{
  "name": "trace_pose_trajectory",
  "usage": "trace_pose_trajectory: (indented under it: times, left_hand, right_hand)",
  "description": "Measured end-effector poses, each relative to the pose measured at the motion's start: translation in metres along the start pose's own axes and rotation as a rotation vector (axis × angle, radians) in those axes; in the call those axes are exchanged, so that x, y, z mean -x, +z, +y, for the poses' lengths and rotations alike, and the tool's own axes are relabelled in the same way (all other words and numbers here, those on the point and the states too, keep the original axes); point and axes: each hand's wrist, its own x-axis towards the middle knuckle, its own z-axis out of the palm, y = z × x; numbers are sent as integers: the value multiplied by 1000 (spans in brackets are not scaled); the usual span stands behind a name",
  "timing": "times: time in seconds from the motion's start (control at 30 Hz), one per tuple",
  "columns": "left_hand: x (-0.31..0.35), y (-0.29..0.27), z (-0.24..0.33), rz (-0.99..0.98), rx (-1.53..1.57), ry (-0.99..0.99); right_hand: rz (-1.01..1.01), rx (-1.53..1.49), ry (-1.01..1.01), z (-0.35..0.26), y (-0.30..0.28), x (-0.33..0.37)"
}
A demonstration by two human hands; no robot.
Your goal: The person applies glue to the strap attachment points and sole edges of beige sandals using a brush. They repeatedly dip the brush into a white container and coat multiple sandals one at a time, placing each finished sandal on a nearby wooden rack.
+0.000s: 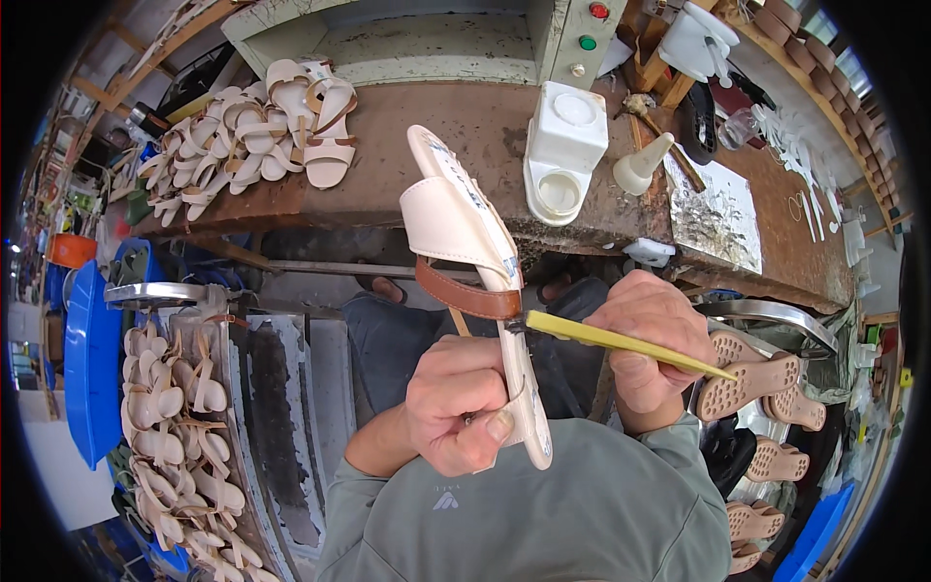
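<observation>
An unfinished cream sandal with a brown strap stands on edge in front of my chest, its toe end pointing up and away. My left hand is closed round its heel end, thumb pressed against the cream heel piece. In my right hand is a yellow-handled brush, pinched between thumb and fingers. The dark tip of the brush meets the sandal's edge, just below the end of the brown strap. Some markings show on the sandal's underside, which is turned to the right.
Cream sandals are heaped on the brown workbench; more sandals lie at left. A white plastic dispenser, a cone-topped bottle and a hammer stand or lie on the bench. Tan soles are stacked at right.
</observation>
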Motion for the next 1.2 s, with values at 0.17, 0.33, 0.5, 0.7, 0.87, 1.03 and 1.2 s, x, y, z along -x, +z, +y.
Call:
trace_pose_trajectory:
  times: [0.17,0.33,0.5,0.7,0.87,1.03,1.2]
  left_hand:
    - [1,0,-3,50,24,-31]
    - [2,-1,-3,51,68,-86]
    - [6,-5,-10,82,188,-111]
    - [17,-10,-12,251,406,-218]
    - [18,-7,-13,134,532,-119]
    - [19,-12,-12,131,447,-51]
    - [33,-50,-36,198,482,-41]
  right_hand:
    - [-51,121,-16,-1,-5,1]
    - [57,17,19,5,-8,4]
    - [-28,-68,74,12,1,0]
    - [-172,-388,131,1,5,19]
    - [137,-610,770,18,6,-9]
    - [194,-404,523,46,17,-41]
    - [-14,-431,631,5,0,-11]
